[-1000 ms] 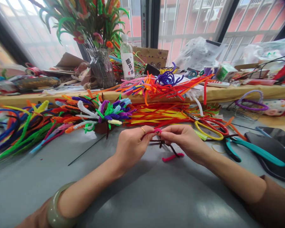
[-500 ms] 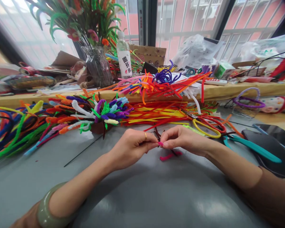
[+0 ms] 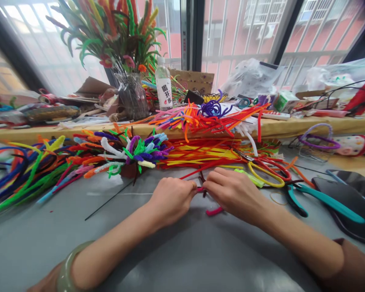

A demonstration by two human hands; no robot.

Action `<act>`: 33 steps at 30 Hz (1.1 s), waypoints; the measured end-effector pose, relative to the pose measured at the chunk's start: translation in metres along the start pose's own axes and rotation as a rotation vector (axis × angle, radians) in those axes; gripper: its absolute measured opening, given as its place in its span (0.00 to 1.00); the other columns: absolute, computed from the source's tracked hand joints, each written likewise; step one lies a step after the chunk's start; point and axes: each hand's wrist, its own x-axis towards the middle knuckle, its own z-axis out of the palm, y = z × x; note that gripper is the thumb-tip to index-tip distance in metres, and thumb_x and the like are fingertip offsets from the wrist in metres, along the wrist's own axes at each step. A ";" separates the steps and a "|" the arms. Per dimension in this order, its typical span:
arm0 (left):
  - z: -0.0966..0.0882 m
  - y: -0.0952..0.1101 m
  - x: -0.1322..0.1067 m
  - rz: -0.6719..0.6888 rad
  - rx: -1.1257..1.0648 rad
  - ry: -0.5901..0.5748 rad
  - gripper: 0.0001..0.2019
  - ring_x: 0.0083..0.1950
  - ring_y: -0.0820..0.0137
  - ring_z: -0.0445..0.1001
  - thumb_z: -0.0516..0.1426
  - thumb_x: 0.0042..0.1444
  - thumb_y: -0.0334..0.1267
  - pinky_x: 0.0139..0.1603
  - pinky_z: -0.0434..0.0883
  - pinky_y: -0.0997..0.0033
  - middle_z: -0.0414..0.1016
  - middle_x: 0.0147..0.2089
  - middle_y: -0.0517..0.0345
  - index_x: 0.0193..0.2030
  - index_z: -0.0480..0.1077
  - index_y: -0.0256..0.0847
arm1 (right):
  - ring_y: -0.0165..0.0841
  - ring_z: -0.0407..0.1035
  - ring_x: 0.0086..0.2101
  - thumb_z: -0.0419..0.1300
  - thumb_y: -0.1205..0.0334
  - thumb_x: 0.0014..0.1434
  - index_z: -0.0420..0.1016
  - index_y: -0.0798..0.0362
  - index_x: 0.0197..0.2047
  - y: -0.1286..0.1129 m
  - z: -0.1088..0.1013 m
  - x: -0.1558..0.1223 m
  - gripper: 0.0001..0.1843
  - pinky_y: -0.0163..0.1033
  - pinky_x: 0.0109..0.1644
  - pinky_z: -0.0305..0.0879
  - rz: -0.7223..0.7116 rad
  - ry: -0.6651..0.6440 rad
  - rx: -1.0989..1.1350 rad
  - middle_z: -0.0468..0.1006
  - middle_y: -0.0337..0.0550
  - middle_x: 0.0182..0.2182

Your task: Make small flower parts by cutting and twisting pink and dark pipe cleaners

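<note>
Both hands meet over the middle of the grey table. My left hand (image 3: 174, 200) is closed in a pinch on one end of a short pink pipe cleaner (image 3: 200, 189). My right hand (image 3: 234, 192) pinches the other end, its fingertips partly hidden behind the knuckles. Just beyond the fingers a dark brown pipe cleaner (image 3: 202, 177) sticks up; whether it is joined to the pink one I cannot tell. A second pink piece (image 3: 214, 211) lies on the table below my right hand, partly covered by it.
Bundles of coloured pipe cleaners (image 3: 136, 152) line the back left. Scissors (image 3: 267, 172), teal-handled pliers (image 3: 325, 196) and a dark phone (image 3: 343, 202) lie right. A thin black rod (image 3: 109, 200) lies left. Behind, a cluttered ledge (image 3: 170, 123) holds a glass vase (image 3: 132, 97) and a bottle (image 3: 164, 87).
Both hands have turned over, knuckles now more toward me, still together on the pink pipe cleaner. The left has drawn slightly left. The view has tilted up a little.
</note>
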 end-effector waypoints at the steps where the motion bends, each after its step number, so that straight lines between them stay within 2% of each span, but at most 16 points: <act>1: 0.000 0.001 0.000 -0.031 -0.007 0.014 0.13 0.26 0.69 0.71 0.46 0.57 0.38 0.24 0.55 0.74 0.74 0.24 0.56 0.28 0.69 0.40 | 0.31 0.61 0.30 0.50 0.70 0.57 0.72 0.55 0.28 -0.001 0.001 0.000 0.11 0.36 0.30 0.52 -0.007 0.030 -0.040 0.70 0.43 0.27; 5: 0.000 0.005 0.000 -0.140 -0.096 0.064 0.12 0.24 0.71 0.70 0.45 0.58 0.38 0.25 0.57 0.76 0.73 0.24 0.58 0.32 0.68 0.40 | 0.32 0.61 0.28 0.48 0.70 0.58 0.73 0.56 0.30 -0.004 0.004 0.000 0.12 0.37 0.30 0.53 0.022 0.163 -0.096 0.70 0.43 0.25; 7: 0.001 0.005 0.000 -0.157 -0.093 0.099 0.13 0.23 0.72 0.69 0.45 0.59 0.38 0.25 0.58 0.76 0.73 0.23 0.57 0.32 0.68 0.39 | 0.32 0.63 0.30 0.48 0.69 0.58 0.73 0.55 0.33 -0.005 0.005 0.001 0.12 0.37 0.33 0.56 0.092 0.209 0.014 0.72 0.44 0.28; 9: 0.003 0.004 0.000 -0.134 -0.048 0.150 0.13 0.24 0.70 0.70 0.45 0.59 0.39 0.25 0.58 0.75 0.73 0.23 0.56 0.31 0.68 0.39 | 0.32 0.65 0.32 0.49 0.66 0.58 0.74 0.54 0.35 -0.004 0.006 0.003 0.11 0.36 0.34 0.58 0.232 0.241 0.268 0.73 0.45 0.31; 12: 0.006 0.001 -0.001 -0.047 0.027 0.268 0.13 0.25 0.70 0.71 0.45 0.59 0.37 0.24 0.58 0.75 0.73 0.23 0.56 0.31 0.68 0.38 | 0.30 0.66 0.29 0.53 0.58 0.56 0.74 0.54 0.33 0.000 0.006 0.006 0.12 0.33 0.30 0.60 0.584 0.262 0.814 0.73 0.44 0.29; 15: 0.008 -0.003 -0.002 0.090 0.087 0.420 0.11 0.25 0.71 0.71 0.47 0.57 0.34 0.24 0.59 0.76 0.73 0.23 0.56 0.32 0.70 0.38 | 0.26 0.63 0.22 0.54 0.51 0.53 0.73 0.57 0.31 0.005 0.007 0.008 0.17 0.30 0.24 0.58 0.927 0.135 1.416 0.71 0.42 0.24; 17: 0.008 -0.004 -0.003 0.166 0.127 0.486 0.10 0.25 0.72 0.70 0.48 0.56 0.32 0.24 0.60 0.76 0.72 0.24 0.57 0.33 0.71 0.38 | 0.23 0.61 0.20 0.55 0.50 0.52 0.73 0.58 0.31 0.005 0.008 0.008 0.18 0.29 0.23 0.57 0.999 -0.026 1.737 0.71 0.42 0.23; 19: 0.008 -0.004 -0.002 0.206 0.147 0.494 0.10 0.25 0.72 0.69 0.48 0.55 0.31 0.24 0.60 0.76 0.72 0.23 0.58 0.35 0.71 0.38 | 0.22 0.61 0.20 0.56 0.50 0.52 0.74 0.60 0.31 0.003 0.009 0.007 0.18 0.27 0.23 0.56 0.971 -0.137 1.898 0.71 0.42 0.23; 21: 0.008 -0.004 -0.002 0.214 0.129 0.479 0.10 0.26 0.73 0.69 0.48 0.56 0.30 0.25 0.61 0.76 0.71 0.24 0.58 0.36 0.71 0.38 | 0.21 0.61 0.20 0.57 0.51 0.52 0.74 0.60 0.30 0.001 0.009 0.006 0.17 0.27 0.24 0.57 0.919 -0.155 1.936 0.71 0.41 0.23; 25: 0.008 -0.004 -0.002 0.173 0.011 0.429 0.11 0.25 0.73 0.68 0.47 0.56 0.31 0.25 0.61 0.77 0.71 0.23 0.57 0.35 0.71 0.37 | 0.20 0.60 0.21 0.59 0.55 0.51 0.74 0.58 0.30 -0.003 0.008 0.006 0.13 0.26 0.25 0.56 0.820 -0.096 1.918 0.70 0.38 0.23; 29: 0.004 -0.002 -0.002 0.094 -0.350 0.319 0.12 0.27 0.75 0.68 0.46 0.57 0.33 0.28 0.63 0.78 0.71 0.25 0.58 0.33 0.71 0.38 | 0.21 0.60 0.21 0.60 0.56 0.50 0.71 0.56 0.27 -0.002 0.005 0.006 0.11 0.27 0.26 0.56 0.717 -0.085 1.739 0.69 0.36 0.21; 31: -0.001 -0.002 0.000 0.004 -0.621 0.180 0.12 0.22 0.78 0.65 0.47 0.57 0.36 0.24 0.62 0.80 0.68 0.23 0.61 0.33 0.71 0.37 | 0.23 0.60 0.22 0.59 0.56 0.51 0.71 0.56 0.27 0.000 0.002 0.005 0.11 0.29 0.26 0.57 0.624 -0.067 1.506 0.69 0.36 0.21; 33: -0.006 -0.002 0.001 -0.111 -0.905 -0.028 0.11 0.17 0.80 0.59 0.49 0.56 0.39 0.18 0.58 0.81 0.65 0.19 0.64 0.32 0.70 0.37 | 0.25 0.61 0.23 0.59 0.56 0.51 0.73 0.56 0.27 0.002 0.000 0.004 0.11 0.31 0.27 0.57 0.471 -0.016 1.201 0.70 0.38 0.21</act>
